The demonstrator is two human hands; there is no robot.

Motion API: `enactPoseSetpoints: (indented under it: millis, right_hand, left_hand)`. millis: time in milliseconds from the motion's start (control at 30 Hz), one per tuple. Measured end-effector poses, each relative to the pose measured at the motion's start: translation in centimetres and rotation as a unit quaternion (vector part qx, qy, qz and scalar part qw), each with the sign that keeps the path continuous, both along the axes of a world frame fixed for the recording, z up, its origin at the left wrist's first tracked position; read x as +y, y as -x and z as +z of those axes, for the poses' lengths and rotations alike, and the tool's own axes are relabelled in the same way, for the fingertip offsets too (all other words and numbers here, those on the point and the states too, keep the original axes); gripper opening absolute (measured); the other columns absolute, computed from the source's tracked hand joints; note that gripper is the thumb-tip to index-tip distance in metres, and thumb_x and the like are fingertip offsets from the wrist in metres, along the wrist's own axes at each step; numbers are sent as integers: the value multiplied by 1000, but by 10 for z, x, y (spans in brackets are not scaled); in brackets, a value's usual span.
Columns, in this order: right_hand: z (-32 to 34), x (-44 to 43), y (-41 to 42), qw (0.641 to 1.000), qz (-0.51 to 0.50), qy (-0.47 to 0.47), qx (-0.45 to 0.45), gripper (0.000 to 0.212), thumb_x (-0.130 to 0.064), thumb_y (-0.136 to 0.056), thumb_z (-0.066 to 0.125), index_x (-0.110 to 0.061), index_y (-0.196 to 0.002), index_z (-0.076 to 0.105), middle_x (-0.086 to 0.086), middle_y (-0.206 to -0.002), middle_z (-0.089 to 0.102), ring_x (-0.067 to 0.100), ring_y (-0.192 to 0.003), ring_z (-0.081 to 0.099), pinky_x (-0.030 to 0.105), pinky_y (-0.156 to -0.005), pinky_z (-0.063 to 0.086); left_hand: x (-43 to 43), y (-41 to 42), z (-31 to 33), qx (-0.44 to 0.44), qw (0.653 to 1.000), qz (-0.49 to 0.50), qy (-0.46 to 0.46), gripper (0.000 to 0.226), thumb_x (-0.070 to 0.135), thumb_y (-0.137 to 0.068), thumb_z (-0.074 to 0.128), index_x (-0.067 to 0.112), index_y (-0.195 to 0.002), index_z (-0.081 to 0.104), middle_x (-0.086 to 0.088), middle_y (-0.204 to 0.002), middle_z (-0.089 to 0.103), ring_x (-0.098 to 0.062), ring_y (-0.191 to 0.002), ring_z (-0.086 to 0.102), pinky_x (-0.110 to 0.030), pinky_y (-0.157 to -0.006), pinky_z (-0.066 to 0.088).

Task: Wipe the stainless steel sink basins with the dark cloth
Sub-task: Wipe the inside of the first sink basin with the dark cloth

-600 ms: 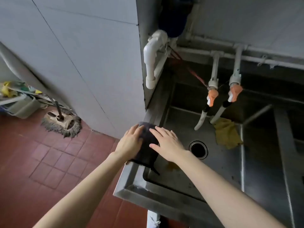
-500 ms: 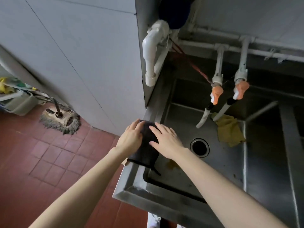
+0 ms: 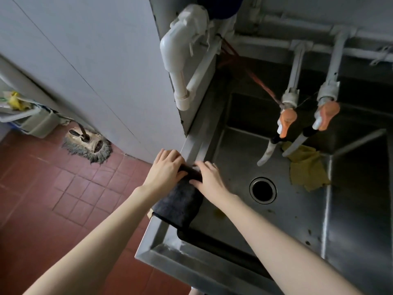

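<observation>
The dark cloth (image 3: 179, 204) lies draped over the left rim of the stainless steel sink (image 3: 161, 250), hanging a little into the left basin (image 3: 282, 218). My left hand (image 3: 165, 169) presses on the cloth's far end from the outer side of the rim, fingers fairly straight. Opposite it, my right hand (image 3: 209, 178) lies flat on the cloth from the basin side. A round drain hole (image 3: 263, 190) sits in the basin floor. A second basin (image 3: 361, 209) lies to the right behind a steel divider.
Two taps with orange handles (image 3: 287, 122) hang over the left basin's back. A yellow-green rag (image 3: 306, 169) lies in its far right corner. A white pipe (image 3: 180, 60) runs down the wall. On the red tiled floor sit a mop head (image 3: 88, 143) and a bin (image 3: 36, 122).
Both hands have slid a little along the rim away from me on the cloth, so more of the cloth now shows behind them.
</observation>
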State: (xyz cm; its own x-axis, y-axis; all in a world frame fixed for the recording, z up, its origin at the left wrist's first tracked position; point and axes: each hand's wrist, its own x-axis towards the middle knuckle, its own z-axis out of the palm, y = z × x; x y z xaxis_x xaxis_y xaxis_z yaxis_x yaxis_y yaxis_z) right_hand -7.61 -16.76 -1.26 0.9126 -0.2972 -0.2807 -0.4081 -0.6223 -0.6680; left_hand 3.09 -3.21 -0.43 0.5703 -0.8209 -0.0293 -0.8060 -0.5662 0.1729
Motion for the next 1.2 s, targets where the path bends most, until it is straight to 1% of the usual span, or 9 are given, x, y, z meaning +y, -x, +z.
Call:
enactPoseSetpoints:
  millis: [67,167,267,400,567,833,967,1100,1200]
  right_hand:
    - [-1,-4,13,999,1,-35,-10,31,-21,-88,66,-5,-115,63,11,-104,49,29,-104,52,28,-88,40]
    - [4,-17,41,997,-25,-54,-50,25,-17,-89,65,-1,-108,66,14,-104,59,28,-95,59,17,-74,34]
    - [6,-38,77,996,-58,-36,-49,24,-22,-92,61,-8,-111,62,15,-100,69,31,-91,64,30,-73,45]
    - [1,-69,119,996,-83,-5,-29,24,-25,-93,56,-25,-117,60,10,-96,71,31,-87,65,38,-70,51]
    - [-12,-110,153,995,-58,74,35,21,-30,-94,52,-28,-114,59,6,-99,67,31,-87,61,36,-66,49]
    - [-81,-124,203,965,-24,258,42,38,-9,-60,83,-16,-96,72,2,-67,68,25,-64,62,29,-46,49]
    - [-130,-95,214,971,31,162,174,32,-18,-91,56,-20,-123,60,9,-103,69,29,-99,62,37,-74,54]
    - [-168,-68,215,950,68,-35,301,46,-29,-100,42,-28,-146,36,9,-144,45,28,-129,44,35,-102,42]
    - [-188,-57,210,921,234,56,306,58,-39,-96,47,-30,-149,27,1,-160,13,27,-145,13,49,-115,17]
  left_hand:
    - [0,10,3,1,999,-17,39,17,30,-86,66,16,-94,60,0,-92,60,-25,-91,56,-42,-101,38]
    - [-15,27,7,-18,996,-35,82,19,36,-85,66,20,-93,61,3,-85,61,-23,-86,54,-43,-105,37]
    - [-44,43,10,-33,995,-79,55,28,45,-85,61,18,-91,63,0,-85,60,-23,-89,54,-43,-106,37]
    - [-79,66,-4,2,990,-141,2,28,34,-75,72,14,-91,61,-4,-87,64,-29,-88,62,-44,-97,45]
    - [-116,105,-39,73,990,-121,-18,17,35,-81,60,21,-91,57,2,-83,63,-27,-81,62,-37,-73,46]
    - [-142,146,-104,128,988,-76,-29,28,19,-67,72,22,-93,64,2,-84,63,-26,-85,58,-36,-77,45]
    - [-119,145,-128,118,986,-95,-67,24,21,-70,69,22,-94,66,1,-90,67,-28,-90,60,-36,-79,47]
    - [-91,127,-123,74,991,-95,-63,26,27,-75,65,19,-100,63,-1,-94,64,-27,-91,59,-35,-79,48]
    - [-69,112,-115,52,991,-104,-67,32,26,-77,69,17,-108,62,-6,-104,64,-30,-99,60,-36,-83,50]
